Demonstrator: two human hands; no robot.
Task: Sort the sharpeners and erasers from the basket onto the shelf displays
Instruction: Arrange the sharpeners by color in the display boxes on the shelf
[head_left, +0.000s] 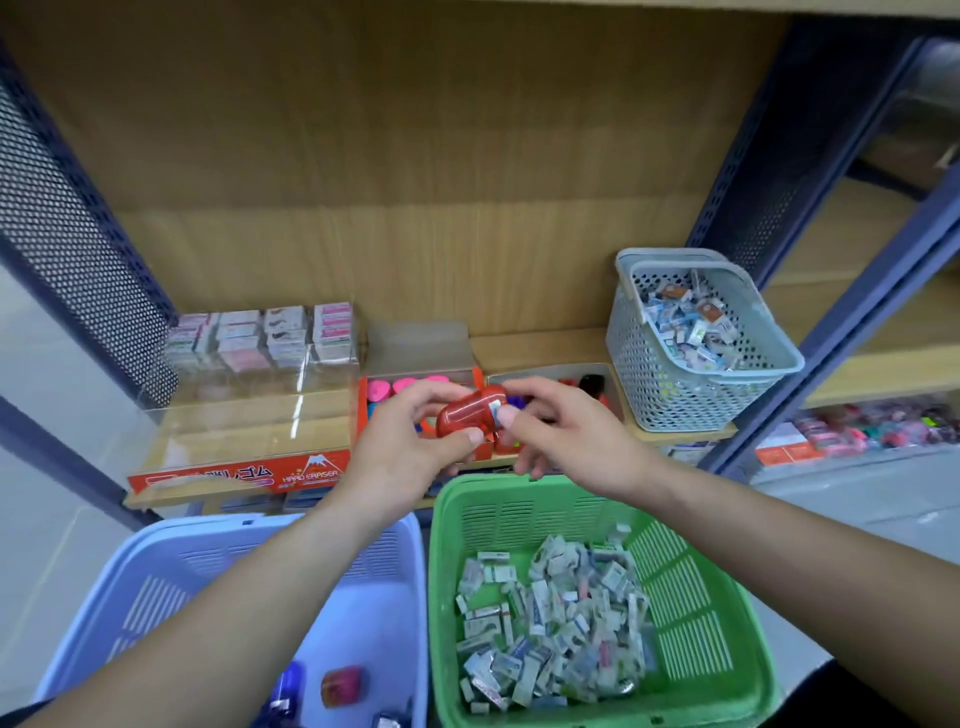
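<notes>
Sharpener (470, 415) pinched between left hand (410, 441) and right hand (566, 431) near green basket (519, 480) rim.

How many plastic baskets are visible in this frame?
3: a blue basket bottom left, a green basket bottom right, and a grey basket on the shelf at right. Others may lie outside view.

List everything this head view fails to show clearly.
1. The red sharpener: its label end is covered by the fingers of the right hand, and its underside by the left hand.
2. The orange display box: most of its contents are hidden behind both hands.
3. The blue basket: its contents are covered by the left forearm and cut off by the bottom edge.
4. The packets in the green basket: the print is too small to read.
5. The goods on the lower right shelf: blurred.
</notes>
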